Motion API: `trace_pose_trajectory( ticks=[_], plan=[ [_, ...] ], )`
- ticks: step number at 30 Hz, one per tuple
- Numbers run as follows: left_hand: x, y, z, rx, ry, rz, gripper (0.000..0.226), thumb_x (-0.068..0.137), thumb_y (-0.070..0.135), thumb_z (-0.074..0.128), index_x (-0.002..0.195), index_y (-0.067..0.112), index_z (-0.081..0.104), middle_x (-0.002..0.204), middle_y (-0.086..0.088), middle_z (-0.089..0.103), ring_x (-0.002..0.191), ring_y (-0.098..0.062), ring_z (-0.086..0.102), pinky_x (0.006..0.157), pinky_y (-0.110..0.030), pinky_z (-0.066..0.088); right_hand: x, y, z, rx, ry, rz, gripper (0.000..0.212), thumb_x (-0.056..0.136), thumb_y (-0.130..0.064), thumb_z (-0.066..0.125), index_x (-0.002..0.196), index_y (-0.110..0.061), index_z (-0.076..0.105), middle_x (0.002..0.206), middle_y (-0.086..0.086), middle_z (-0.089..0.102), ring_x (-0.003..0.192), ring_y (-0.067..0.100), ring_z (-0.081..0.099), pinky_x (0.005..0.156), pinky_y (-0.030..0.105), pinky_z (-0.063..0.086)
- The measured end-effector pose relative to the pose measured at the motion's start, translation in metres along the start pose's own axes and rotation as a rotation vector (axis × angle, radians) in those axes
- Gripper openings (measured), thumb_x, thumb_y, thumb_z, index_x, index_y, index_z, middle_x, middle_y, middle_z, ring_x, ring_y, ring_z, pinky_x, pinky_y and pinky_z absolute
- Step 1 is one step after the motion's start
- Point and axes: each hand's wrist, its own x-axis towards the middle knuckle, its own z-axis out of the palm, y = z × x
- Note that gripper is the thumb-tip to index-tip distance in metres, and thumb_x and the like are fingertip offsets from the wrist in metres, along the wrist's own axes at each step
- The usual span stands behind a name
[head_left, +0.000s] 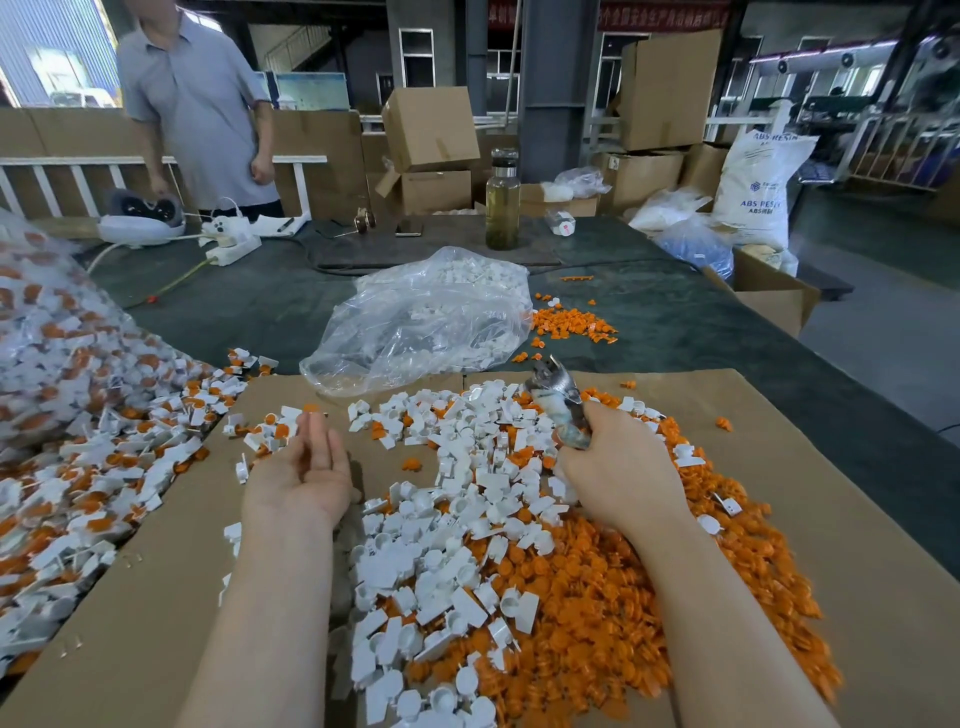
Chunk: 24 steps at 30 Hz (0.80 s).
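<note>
Head view: right hand (618, 467) clenched round the metal tool (558, 400), tip up over the mixed white pieces (457, 519) and orange caps (597, 597); left hand (306, 467) palm-up, fingers relaxed, empty. Risk: forearms lying in the loose pile could shove parts off the cardboard (857, 519) or into the assembled heap (104, 467) at left.

Soft, even daylight from the open background; wide-angle edge bending, blurred lower corners, mild glare.

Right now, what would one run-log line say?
left hand: open, palm up | right hand: grips metal tool | under hands: white parts and orange caps on cardboard
</note>
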Motion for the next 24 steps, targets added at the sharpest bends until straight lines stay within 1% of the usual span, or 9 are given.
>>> trace_pose_trajectory(
  ticks=[4,7,10,12,15,17,19,22,24],
  plan=[
    [0.001,0.000,0.001,-0.009,-0.042,0.029,0.015,0.105,0.011,0.044,0.105,0.007,0.059,0.100,-0.005,0.069,0.093,-0.013,0.072,0.072,-0.028,0.057,0.000,-0.002,0.000,-0.024,0.006,-0.010,0.018,0.085,-0.017,0.054,0.072,-0.024,0.044,0.067,-0.005,0.053,0.060,0.012,0.049,0.048,0.026,0.029],
    [-0.003,-0.005,0.002,0.100,-0.096,0.015,0.013,0.097,0.014,0.061,0.108,0.007,0.061,0.107,-0.007,0.073,0.085,-0.013,0.075,0.079,-0.029,0.058,-0.001,-0.004,0.000,-0.048,0.009,-0.044,0.021,0.084,-0.019,0.055,0.071,-0.026,0.041,0.066,-0.006,0.053,0.060,0.011,0.049,0.048,0.025,0.031],
    [-0.015,-0.019,0.006,0.602,-0.292,0.034,0.034,0.074,0.020,0.081,0.105,0.010,0.073,0.108,-0.001,0.076,0.089,-0.011,0.068,0.077,-0.025,0.056,-0.002,-0.009,0.001,-0.067,-0.003,-0.128,0.022,0.084,-0.022,0.055,0.073,-0.028,0.038,0.067,-0.006,0.054,0.061,0.012,0.052,0.048,0.027,0.037],
    [-0.026,-0.033,0.009,0.957,-0.474,0.000,0.047,0.062,0.025,0.086,0.108,0.017,0.075,0.104,0.004,0.076,0.092,-0.012,0.063,0.075,-0.027,0.050,-0.003,-0.012,0.002,-0.043,-0.021,-0.182,0.017,0.083,-0.023,0.057,0.078,-0.028,0.042,0.067,-0.006,0.055,0.060,0.012,0.053,0.048,0.030,0.042],
    [-0.040,-0.054,0.008,1.265,-0.651,-0.088,0.037,0.062,0.023,0.085,0.099,0.022,0.077,0.093,0.005,0.077,0.078,-0.009,0.060,0.071,-0.028,0.042,-0.006,-0.016,0.003,0.020,-0.062,-0.263,0.013,0.082,-0.023,0.060,0.085,-0.025,0.048,0.068,-0.007,0.056,0.059,0.010,0.053,0.048,0.028,0.042],
    [-0.043,-0.063,0.007,1.324,-0.699,-0.088,0.024,0.064,0.018,0.084,0.086,0.020,0.078,0.094,0.000,0.076,0.073,-0.008,0.063,0.074,-0.032,0.041,-0.007,-0.017,0.003,0.067,-0.091,-0.298,0.015,0.080,-0.022,0.062,0.087,-0.024,0.048,0.070,-0.009,0.055,0.060,0.008,0.052,0.049,0.024,0.035],
    [-0.042,-0.065,0.006,1.283,-0.705,-0.050,0.022,0.062,0.015,0.084,0.083,0.018,0.078,0.094,-0.006,0.076,0.076,-0.011,0.065,0.079,-0.031,0.046,-0.007,-0.020,0.002,0.098,-0.117,-0.324,0.018,0.080,-0.023,0.063,0.092,-0.023,0.050,0.075,-0.010,0.056,0.064,0.008,0.054,0.050,0.022,0.035],
    [-0.045,-0.064,0.007,1.210,-0.762,-0.002,0.015,0.059,0.011,0.082,0.072,0.018,0.079,0.081,-0.003,0.075,0.061,-0.007,0.065,0.059,-0.019,0.051,-0.006,-0.022,-0.001,0.120,-0.149,-0.349,0.024,0.080,-0.026,0.064,0.099,-0.022,0.051,0.087,-0.008,0.058,0.076,0.010,0.055,0.060,0.024,0.043],
    [-0.048,-0.063,0.009,1.161,-0.768,0.030,0.017,0.057,0.012,0.082,0.074,0.016,0.078,0.079,-0.002,0.076,0.060,-0.006,0.068,0.051,-0.015,0.050,-0.006,-0.021,-0.002,0.070,-0.171,-0.358,0.036,0.077,-0.032,0.061,0.111,-0.022,0.051,0.098,-0.006,0.058,0.089,0.014,0.054,0.074,0.030,0.046]
  ],
)
